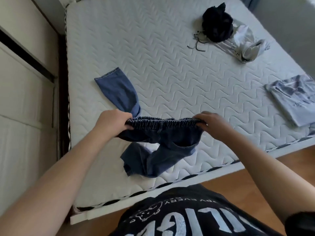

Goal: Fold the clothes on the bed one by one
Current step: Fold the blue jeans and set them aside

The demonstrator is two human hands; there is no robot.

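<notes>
Two hands hold one pair of blue jeans by the elastic waistband: our left hand pinches one end, our right hand the other, fingers curled over the gathered edge. Waistband runs straight from grip to grip; below it the legs sag onto the mattress, one twisted beneath, one trailing beyond the left grip (neither hand nearer). Unfolded pile lies far past the right grip.
</notes>
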